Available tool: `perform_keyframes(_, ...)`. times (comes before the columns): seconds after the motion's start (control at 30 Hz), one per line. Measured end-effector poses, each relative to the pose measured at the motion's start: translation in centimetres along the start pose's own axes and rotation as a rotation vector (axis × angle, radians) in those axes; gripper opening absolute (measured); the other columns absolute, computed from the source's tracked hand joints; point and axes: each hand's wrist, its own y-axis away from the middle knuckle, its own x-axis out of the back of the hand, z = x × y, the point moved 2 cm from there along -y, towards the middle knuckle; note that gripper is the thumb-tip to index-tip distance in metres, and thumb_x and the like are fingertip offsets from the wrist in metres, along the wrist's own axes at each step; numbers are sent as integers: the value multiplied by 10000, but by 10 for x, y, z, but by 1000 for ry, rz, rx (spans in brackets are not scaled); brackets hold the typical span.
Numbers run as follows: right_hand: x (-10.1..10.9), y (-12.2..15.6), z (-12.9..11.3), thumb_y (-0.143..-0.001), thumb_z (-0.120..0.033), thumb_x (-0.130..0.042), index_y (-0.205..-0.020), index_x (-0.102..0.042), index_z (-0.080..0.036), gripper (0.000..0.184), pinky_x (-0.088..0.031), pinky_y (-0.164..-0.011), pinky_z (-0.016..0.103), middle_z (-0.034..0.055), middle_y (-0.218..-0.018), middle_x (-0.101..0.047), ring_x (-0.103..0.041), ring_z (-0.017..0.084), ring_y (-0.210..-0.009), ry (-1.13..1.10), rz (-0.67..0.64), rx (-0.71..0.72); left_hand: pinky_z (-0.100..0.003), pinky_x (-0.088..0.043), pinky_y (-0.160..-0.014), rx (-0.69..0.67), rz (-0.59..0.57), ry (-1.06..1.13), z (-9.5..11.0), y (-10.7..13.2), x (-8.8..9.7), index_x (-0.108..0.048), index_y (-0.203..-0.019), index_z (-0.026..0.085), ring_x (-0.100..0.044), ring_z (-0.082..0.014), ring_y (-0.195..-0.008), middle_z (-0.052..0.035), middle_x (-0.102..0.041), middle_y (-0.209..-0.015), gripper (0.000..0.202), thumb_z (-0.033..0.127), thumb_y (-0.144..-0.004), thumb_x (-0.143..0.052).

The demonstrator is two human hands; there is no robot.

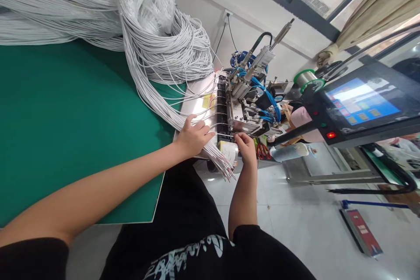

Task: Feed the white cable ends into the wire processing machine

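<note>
Where the bundle of thin grey-white wires (154,100) leaves the green table mat (65,118), the left hand (193,138) presses it, fingers spread; the right hand (246,146) pinches one wire end (225,134) at the steel machine (249,109).

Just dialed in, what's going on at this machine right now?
A person works at a benchtop machine. Their left hand lies flat on a bundle of grey cables trailing off the green mat. Their right hand pinches a single cable at the machine's slotted holder, where several cable ends sit.
</note>
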Motion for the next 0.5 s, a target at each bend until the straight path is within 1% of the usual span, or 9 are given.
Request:
perform_keyframes(0.07, -4, -2, 4, -741, -354, -628, -614, -530, -188, 231, -286, -516, 237, -42, -579, -457, -365, 100, -534, -101, -21, -54, -500, -270, -964, 19, -24, 22, 0, 0, -1, -687, -949, 214, -566, -218, -826, -41, -673, -799, 246, 124, -810, -505)
perform_keyframes(0.13, -8, -3, 8, -715, -344, -618, -580, -487, -196, 239, -264, -499, 239, -50, -548, -410, -334, 98, -513, -161, -14, -88, -509, -266, -962, 29, -40, 31, -1, 0, -2, -690, -940, 213, -563, -225, -825, -44, -670, -792, 239, 136, -804, -510)
perform_keyframes(0.27, -16, -5, 14, -680, -401, -612, -576, -436, -211, 279, -251, -475, 240, -61, -521, -351, -298, 93, -475, -216, 22, -122, -514, -261, -957, 31, -53, 31, 0, 0, -2, -694, -932, 212, -559, -232, -820, -40, -663, -767, 239, 142, -791, -515)
perform_keyframes(0.4, -18, -1, 18, -688, -471, -640, -584, -436, -212, 346, -256, -459, 240, -63, -513, -354, -298, 89, -452, -242, 38, -148, -514, -261, -954, 33, -45, 26, -1, 0, -1, -695, -942, 204, -562, -233, -819, -38, -666, -767, 254, 135, -755, -537)
perform_keyframes(0.5, -8, 8, 17, -718, -487, -673, -606, -494, -195, 360, -255, -460, 233, -58, -526, -392, -318, 86, -463, -190, 52, -149, -524, -258, -963, 34, -40, 15, -1, 1, 0, -693, -938, 206, -568, -235, -836, -41, -679, -805, 268, 116, -739, -538)
